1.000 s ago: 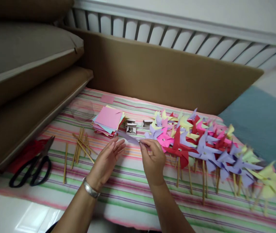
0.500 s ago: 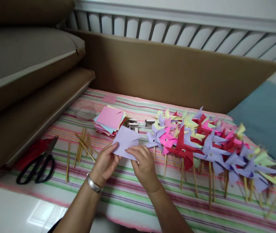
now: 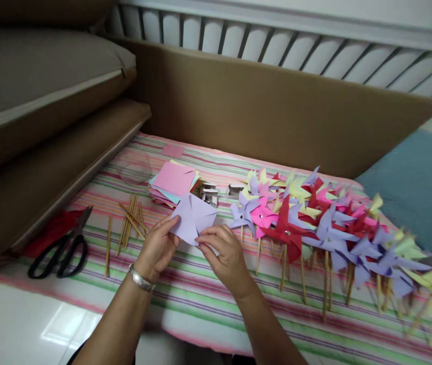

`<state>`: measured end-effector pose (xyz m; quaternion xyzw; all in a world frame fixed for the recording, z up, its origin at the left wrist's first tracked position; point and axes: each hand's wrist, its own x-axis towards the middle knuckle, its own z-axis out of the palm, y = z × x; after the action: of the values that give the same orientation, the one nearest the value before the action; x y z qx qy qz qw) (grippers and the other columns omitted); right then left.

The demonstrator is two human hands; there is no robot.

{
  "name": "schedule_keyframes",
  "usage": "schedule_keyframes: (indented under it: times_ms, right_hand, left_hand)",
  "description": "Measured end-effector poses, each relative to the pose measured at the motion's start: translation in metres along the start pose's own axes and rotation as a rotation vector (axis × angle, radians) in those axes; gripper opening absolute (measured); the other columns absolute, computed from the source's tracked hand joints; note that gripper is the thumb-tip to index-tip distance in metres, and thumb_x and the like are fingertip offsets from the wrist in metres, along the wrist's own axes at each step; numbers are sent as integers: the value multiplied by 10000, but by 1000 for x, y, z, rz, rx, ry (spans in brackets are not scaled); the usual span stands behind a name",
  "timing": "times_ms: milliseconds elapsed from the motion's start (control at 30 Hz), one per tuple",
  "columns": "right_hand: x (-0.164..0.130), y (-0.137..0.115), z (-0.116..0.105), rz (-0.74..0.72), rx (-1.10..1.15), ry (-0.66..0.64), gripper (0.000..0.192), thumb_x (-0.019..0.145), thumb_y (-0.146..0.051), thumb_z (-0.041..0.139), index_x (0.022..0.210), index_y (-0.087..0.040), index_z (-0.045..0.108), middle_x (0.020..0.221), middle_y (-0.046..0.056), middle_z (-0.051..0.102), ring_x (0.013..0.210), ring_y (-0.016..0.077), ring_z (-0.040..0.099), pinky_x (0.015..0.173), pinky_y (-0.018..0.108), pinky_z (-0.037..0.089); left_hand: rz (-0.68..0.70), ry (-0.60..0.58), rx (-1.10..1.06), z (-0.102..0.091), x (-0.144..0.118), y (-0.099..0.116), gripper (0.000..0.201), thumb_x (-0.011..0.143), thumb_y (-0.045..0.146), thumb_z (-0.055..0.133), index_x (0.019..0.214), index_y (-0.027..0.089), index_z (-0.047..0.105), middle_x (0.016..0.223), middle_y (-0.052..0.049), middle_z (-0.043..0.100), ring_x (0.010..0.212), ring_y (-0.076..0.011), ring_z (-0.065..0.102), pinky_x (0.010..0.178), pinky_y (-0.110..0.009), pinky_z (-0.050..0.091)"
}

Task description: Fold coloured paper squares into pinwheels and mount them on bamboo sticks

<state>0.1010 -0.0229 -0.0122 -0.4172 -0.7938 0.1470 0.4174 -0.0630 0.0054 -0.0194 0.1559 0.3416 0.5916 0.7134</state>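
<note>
Between both hands is a lilac paper square (image 3: 190, 219) with slits cut in from its corners, held just above the striped cloth. My left hand (image 3: 161, 244) grips its left edge, thumb on top and fingers beneath. The lower right corner is pinched by my right hand (image 3: 219, 251) between thumb and fingertips. Right behind the square lies a stack of coloured paper squares (image 3: 173, 177), pink on top. Small shiny metal pieces (image 3: 208, 192) sit beside that stack.
Several finished paper pinwheels (image 3: 329, 230) on sticks crowd the right side. Wooden sticks (image 3: 132, 223) and black-handled scissors (image 3: 62, 251) lie on the left, by red material (image 3: 54, 233). Stacked brown cushions (image 3: 67, 147) rise at left; a brown panel (image 3: 276, 106) stands behind.
The lilac square has been turned slightly and tilted, so its slits now show more clearly. Both hands still hold it, and my right fingers have shifted to its lower corner.
</note>
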Motion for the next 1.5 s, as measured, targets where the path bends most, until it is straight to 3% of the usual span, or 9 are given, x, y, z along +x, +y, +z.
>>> schedule_keyframes:
  times_ms: [133,300,567,867,1233,1367,1500]
  right_hand:
    - [3,-4,1,113,78,40,86,807,-182,592,840,-223,660,825,36,614,820,179,554,749,339,439]
    - [7,-2,3,381,243,124,61,760,-176,618,701,-192,627,711,5,575,680,140,543,620,264,429]
    - [6,6,6,677,449,206,111,721,-278,636,683,-176,614,637,-17,570,556,109,497,528,229,384]
    - [5,10,11,690,381,270,115,714,-288,640,676,-182,620,645,-11,611,599,128,554,582,238,423]
    - [0,10,20,648,202,211,123,740,-300,617,675,-197,633,682,3,640,637,149,579,592,248,435]
    - [3,7,10,622,110,155,127,762,-291,580,698,-211,656,701,6,646,655,158,586,630,272,452]
    - [11,7,-12,570,11,226,182,709,-278,633,876,-221,678,909,44,666,881,203,594,819,342,455]
  left_hand:
    - [20,-10,56,6,-4,0,154,687,170,696,831,120,711,823,-70,735,744,-167,671,700,-246,514]
    - [0,-90,145,15,-9,-5,173,680,231,713,824,137,721,825,-74,738,776,-190,671,727,-270,506]
    - [-22,-125,182,19,-10,-18,161,695,252,709,804,133,712,770,-52,723,701,-140,646,695,-235,506]
    - [9,-65,248,25,-10,-26,246,608,178,764,830,114,678,787,-44,704,722,-137,631,726,-262,507]
    - [59,34,386,21,-5,-28,367,524,160,784,866,117,661,699,-7,674,627,-113,593,642,-234,489]
    - [59,98,420,18,-2,-27,352,498,160,779,825,118,659,657,2,658,583,-114,580,590,-234,482]
    - [36,73,468,15,0,-23,357,481,153,776,820,139,666,660,12,658,588,-126,585,595,-248,485]
